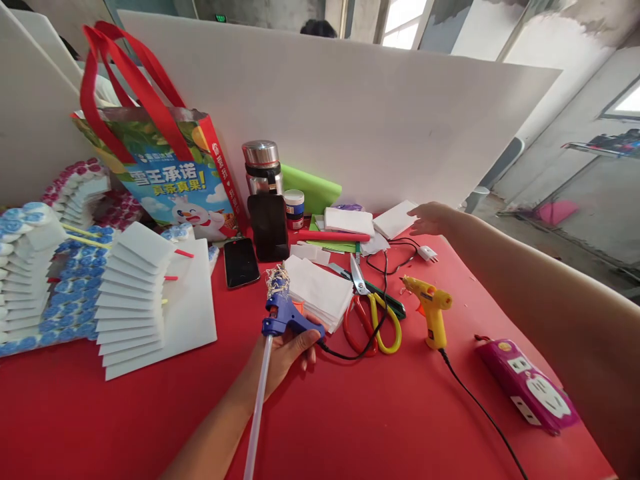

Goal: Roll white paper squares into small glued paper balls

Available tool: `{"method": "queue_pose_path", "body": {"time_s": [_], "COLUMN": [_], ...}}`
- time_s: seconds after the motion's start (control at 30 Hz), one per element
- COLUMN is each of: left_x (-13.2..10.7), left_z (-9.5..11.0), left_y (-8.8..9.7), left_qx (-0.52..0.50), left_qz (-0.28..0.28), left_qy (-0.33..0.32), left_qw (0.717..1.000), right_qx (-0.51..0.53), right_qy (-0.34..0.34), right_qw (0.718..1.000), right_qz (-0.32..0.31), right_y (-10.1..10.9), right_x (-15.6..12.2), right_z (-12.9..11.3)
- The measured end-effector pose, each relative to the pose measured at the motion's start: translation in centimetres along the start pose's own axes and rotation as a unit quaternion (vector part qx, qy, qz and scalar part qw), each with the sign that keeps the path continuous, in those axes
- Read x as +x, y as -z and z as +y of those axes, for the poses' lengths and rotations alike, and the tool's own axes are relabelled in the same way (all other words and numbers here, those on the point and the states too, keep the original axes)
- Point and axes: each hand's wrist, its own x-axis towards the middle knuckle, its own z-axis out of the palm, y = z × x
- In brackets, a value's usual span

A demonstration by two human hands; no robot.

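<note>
Glue stick (257, 417), left hand (290, 353) gripping blue glue gun (287, 315), right hand (431, 217) by card (393, 221), hold unclear, “雪王承诺” bag (173, 177)

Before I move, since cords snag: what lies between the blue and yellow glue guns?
In the head view: white sheets, scissors and a dark green tool, with the black cord of the blue glue gun across the scissors.

This appears to be a craft workshop in a rough-walled building, shown by its patchy bare walls (560, 80), red table (380, 413), blue glue gun (283, 315), yellow glue gun (433, 308), scissors (361, 283) and stacked white sheets (319, 288).
</note>
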Motion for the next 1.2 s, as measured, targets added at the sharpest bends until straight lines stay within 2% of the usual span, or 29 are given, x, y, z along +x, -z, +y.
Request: {"method": "queue_pose_path", "body": {"time_s": [0.07, 0.17, 0.23, 0.33, 0.5, 0.7, 0.83, 0.93, 1.03, 1.2], "left_x": [0.0, 0.0, 0.0, -0.2, -0.9, -1.9, -1.9, -1.7, -1.6, -1.4], "left_z": [0.0, 0.2, 0.2, 0.3, 0.9, 1.6, 1.9, 1.9, 1.7, 1.0], "left_y": [0.0, 0.1, 0.1, -0.3, -0.7, -0.2, -0.2, -0.1, -0.1, -0.1], "left_qx": [0.004, 0.034, 0.062, 0.045, 0.004, -0.037, -0.036, -0.031, -0.02, 0.005], "left_qz": [-0.004, -0.022, -0.041, -0.023, -0.002, 0.006, 0.025, 0.026, 0.009, -0.016], "left_qy": [-0.011, -0.042, -0.043, -0.066, -0.102, -0.132, -0.145, -0.152, -0.165, -0.168], "left_qw": [1.0, 0.998, 0.996, 0.997, 0.995, 0.991, 0.988, 0.988, 0.986, 0.986], "right_qx": [0.056, 0.126, 0.181, 0.324, 0.294, 0.204, 0.168, 0.133, 0.079, -0.036], "right_qy": [-0.037, -0.05, -0.031, 0.034, 0.118, 0.135, 0.145, 0.162, 0.178, 0.184], "right_qw": [0.998, 0.991, 0.983, 0.945, 0.948, 0.969, 0.974, 0.977, 0.981, 0.982], "right_qz": [-0.012, -0.01, -0.001, 0.005, 0.005, -0.015, -0.037, -0.029, -0.019, -0.014], "right_y": [1.1, 3.3, 5.1, 7.5, 9.7, 10.5, 10.7, 10.3, 9.1, 6.3], "right_x": [-0.6, -2.4, -4.5, -8.7, -15.4, -19.2, -20.2, -20.0, -18.6, -14.5], "right_z": [-0.5, -1.6, -2.6, -4.3, -6.5, -7.3, -7.5, -7.5, -7.3, -5.9]}}
